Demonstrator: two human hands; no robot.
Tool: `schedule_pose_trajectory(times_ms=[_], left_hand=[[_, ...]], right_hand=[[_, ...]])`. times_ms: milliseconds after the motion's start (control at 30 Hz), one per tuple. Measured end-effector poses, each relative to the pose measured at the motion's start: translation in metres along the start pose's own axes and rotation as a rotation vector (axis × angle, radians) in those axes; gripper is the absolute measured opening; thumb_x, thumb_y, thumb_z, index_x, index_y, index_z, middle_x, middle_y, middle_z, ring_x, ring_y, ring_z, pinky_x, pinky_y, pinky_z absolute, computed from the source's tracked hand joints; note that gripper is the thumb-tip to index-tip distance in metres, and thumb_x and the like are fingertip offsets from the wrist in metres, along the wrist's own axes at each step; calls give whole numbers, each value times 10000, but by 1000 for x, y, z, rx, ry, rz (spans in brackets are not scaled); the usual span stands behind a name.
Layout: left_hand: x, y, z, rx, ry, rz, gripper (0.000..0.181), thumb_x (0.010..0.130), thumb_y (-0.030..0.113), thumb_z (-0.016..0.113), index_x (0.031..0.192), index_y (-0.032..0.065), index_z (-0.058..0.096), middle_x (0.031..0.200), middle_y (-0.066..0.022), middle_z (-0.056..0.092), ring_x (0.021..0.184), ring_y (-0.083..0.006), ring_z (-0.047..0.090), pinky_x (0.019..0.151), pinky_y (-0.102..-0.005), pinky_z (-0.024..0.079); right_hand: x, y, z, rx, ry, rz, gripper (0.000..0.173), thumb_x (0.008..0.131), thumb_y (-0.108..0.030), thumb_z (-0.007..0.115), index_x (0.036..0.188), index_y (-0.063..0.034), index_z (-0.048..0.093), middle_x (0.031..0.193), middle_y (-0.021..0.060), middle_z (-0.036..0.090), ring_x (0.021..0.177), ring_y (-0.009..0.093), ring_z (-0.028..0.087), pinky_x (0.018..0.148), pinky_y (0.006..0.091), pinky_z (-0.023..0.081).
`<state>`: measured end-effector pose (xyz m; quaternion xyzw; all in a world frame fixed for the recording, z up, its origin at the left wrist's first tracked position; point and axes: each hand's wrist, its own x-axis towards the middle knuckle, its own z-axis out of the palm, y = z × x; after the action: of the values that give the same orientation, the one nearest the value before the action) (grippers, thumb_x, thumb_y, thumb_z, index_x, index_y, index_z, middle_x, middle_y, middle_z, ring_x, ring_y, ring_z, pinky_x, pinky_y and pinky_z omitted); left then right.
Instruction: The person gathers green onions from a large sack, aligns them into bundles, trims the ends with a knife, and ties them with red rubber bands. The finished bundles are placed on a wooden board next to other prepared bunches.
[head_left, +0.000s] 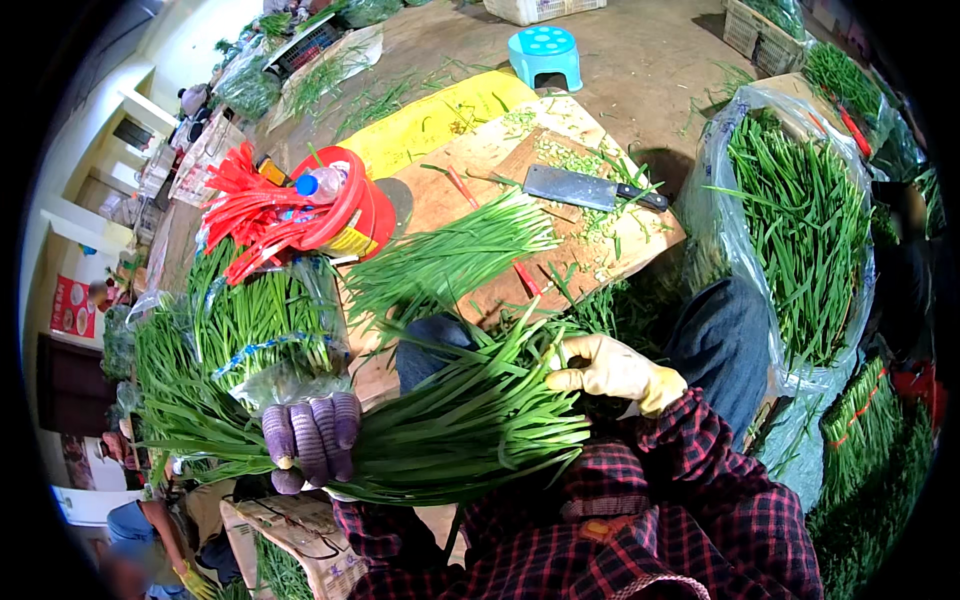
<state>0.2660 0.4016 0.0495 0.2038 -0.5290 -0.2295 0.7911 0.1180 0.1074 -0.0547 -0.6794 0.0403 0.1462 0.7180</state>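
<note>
My left hand (311, 442), in a purple striped knit glove, grips a thick bundle of garlic chives (465, 427) across my lap. At the bundle's right end, my right hand (615, 371) in a whitish rubber glove pinches a few leaves between thumb and fingers; its fingertips are partly hidden. Ahead, a trimmed bunch of chives (457, 247) lies on a wooden board (480, 165). Behind its pale cut ends rests a cleaver (570, 187) with a black handle, among chopped stem bits. Red ties (527, 279) lie on the board too.
A red bucket (367, 217) holding red ties and a bottle stands at the board's left. Bagged chives (262, 315) sit below it; an open plastic bag of chives (799, 232) stands right. Farther off are a blue stool (545, 52) and a person's yellow-gloved hand (196, 583) lower left.
</note>
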Motion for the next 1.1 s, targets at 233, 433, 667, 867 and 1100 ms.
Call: schedule_pose_trajectory(times_ms=[233,433,667,867,1100], left_hand=[[-8,-13,11,68,98,23,183,903,253,665,1010,146,563,646,37,623,528,-119,589,682,-282,410],[-6,4,-9,23,-163,-16,287,883,254,700,1089,117,555,732,8,676,622,-137,662,736,-278,436],[-4,5,13,27,12,27,127,884,141,650,989,111,586,625,19,642,542,-104,602,686,-268,442],[4,5,4,-2,-153,-16,296,867,206,717,1092,104,554,739,-22,681,652,-169,666,803,-314,464],[12,8,7,-29,-193,-34,265,858,179,717,1065,86,580,729,-43,683,669,-177,673,794,-314,490]], right_hand=[[6,25,11,-550,531,-247,317,851,-306,717,827,-11,602,693,163,573,604,336,537,570,387,452],[2,57,-25,-1029,632,146,190,829,-246,645,812,-58,624,791,164,654,795,367,648,686,447,512],[-14,12,-31,-1118,796,-132,374,832,-303,678,1068,-16,631,953,205,671,957,370,639,828,442,509],[4,-46,-3,-763,314,-250,448,897,-413,647,1065,2,642,998,226,664,958,411,626,837,452,500],[5,-9,1,-484,114,-277,204,842,-188,692,823,11,650,763,171,632,762,375,616,698,430,494]])
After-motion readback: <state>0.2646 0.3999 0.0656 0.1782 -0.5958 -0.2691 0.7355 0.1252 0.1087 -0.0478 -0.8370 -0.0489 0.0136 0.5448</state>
